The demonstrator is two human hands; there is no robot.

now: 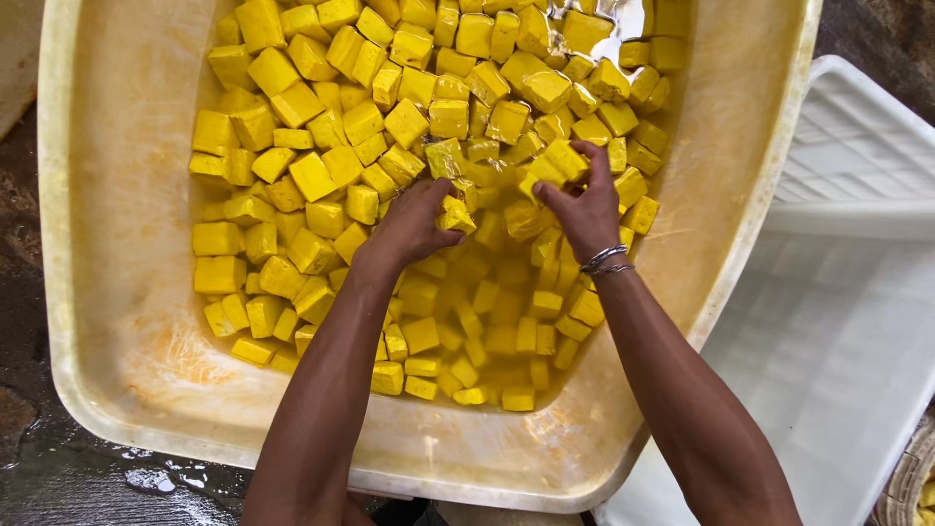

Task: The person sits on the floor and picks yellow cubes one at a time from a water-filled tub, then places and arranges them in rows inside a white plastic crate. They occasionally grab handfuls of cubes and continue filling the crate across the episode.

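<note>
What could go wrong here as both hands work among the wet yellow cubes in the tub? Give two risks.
1. The yellow cubes look wet, so the one pinched by the right hand might slip from its fingers.
2. The left hand presses into the pile; soft cubes could crumble or splash liquid over the tub rim.

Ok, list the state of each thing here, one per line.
Tub: holds yellow liquid and many cubes, inner walls stained yellow.
Yellow cubes: wet, heaped at the far side, some sunk in the liquid nearer the person.
Left hand: closed on a cube.
Right hand: pinching a cube, bracelets on the wrist.
White crate: nothing visible inside, beside the tub.
</note>
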